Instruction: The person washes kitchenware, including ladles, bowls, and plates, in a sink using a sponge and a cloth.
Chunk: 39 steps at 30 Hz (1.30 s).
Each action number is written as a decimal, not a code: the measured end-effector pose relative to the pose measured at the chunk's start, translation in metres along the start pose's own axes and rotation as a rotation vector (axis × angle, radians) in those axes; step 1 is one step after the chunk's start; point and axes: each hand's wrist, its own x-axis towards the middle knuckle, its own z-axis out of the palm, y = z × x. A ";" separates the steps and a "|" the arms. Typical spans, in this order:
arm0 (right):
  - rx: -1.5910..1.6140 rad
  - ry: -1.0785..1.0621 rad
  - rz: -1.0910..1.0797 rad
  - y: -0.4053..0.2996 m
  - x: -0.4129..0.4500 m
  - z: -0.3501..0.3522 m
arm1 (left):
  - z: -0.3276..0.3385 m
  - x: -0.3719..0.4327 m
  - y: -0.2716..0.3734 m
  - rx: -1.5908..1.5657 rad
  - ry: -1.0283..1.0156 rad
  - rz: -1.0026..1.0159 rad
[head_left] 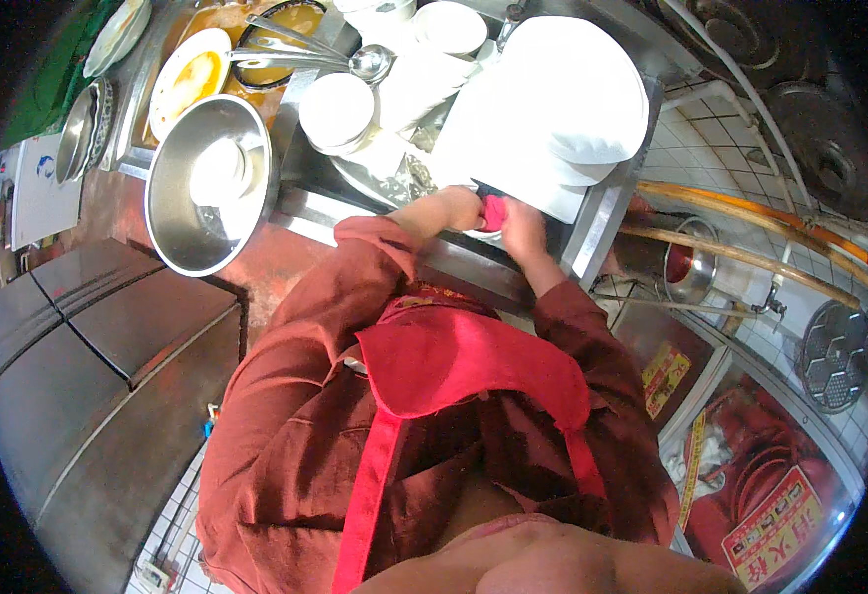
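Note:
Both of my hands meet over the near edge of a steel sink. My left hand (464, 209) and my right hand (524, 232) hold a red cloth (493, 213) between them, above the rim of a small white dish (484, 235) that they partly hide. Beyond them rise overexposed white plates (590, 89). White bowls (336, 111) stand to the left of these, with steel ladles (293, 59) lying behind.
At the left a large steel basin (211, 223) holds a white bowl (219, 172). Behind it, a stained white plate (190, 82) leans by a basin of brownish liquid (285, 33). Wooden poles (746, 256) and a steel pot (690, 260) are at the right.

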 end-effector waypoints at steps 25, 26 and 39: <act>0.136 0.069 0.598 0.039 0.007 0.021 | 0.035 0.007 -0.005 0.027 0.282 0.339; 0.086 0.070 0.613 0.059 0.015 0.034 | 0.031 0.007 0.002 0.172 0.246 0.436; -0.322 0.367 0.312 0.049 0.024 0.047 | 0.009 -0.028 -0.030 -1.060 0.083 -0.023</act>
